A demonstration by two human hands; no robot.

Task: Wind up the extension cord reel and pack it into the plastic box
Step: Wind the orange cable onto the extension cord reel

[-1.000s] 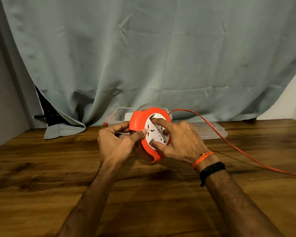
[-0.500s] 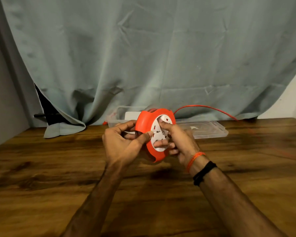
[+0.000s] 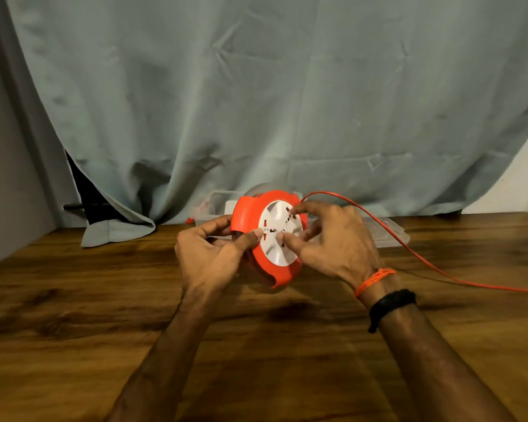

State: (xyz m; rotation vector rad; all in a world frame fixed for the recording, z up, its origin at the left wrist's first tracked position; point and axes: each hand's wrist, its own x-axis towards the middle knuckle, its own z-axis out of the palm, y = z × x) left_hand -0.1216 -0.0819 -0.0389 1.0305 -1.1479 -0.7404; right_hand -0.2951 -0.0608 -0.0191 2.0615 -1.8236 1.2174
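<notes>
An orange extension cord reel [image 3: 247, 222] with a white socket face is held upright above the wooden table [image 3: 104, 315]. My left hand [image 3: 211, 254] grips its orange rim from the left, thumb on the face's edge. My right hand [image 3: 333, 239] has its fingertips pressed on the white socket face. An orange cord [image 3: 409, 248] runs out of the reel's top right, over my right hand, and down across the table to the right edge. A clear plastic box [image 3: 390, 236] lies behind the reel by the curtain, mostly hidden.
A grey-green curtain [image 3: 256, 102] hangs behind the table, its hem resting on the far left of the tabletop. A dark gap with a black object [image 3: 80, 205] shows at the curtain's left. A white wall [image 3: 515, 184] stands at the right.
My right hand has turned on the white face, from curled in half a second ago to spread over it. The cord has dropped from a raised loop onto the table at the right.
</notes>
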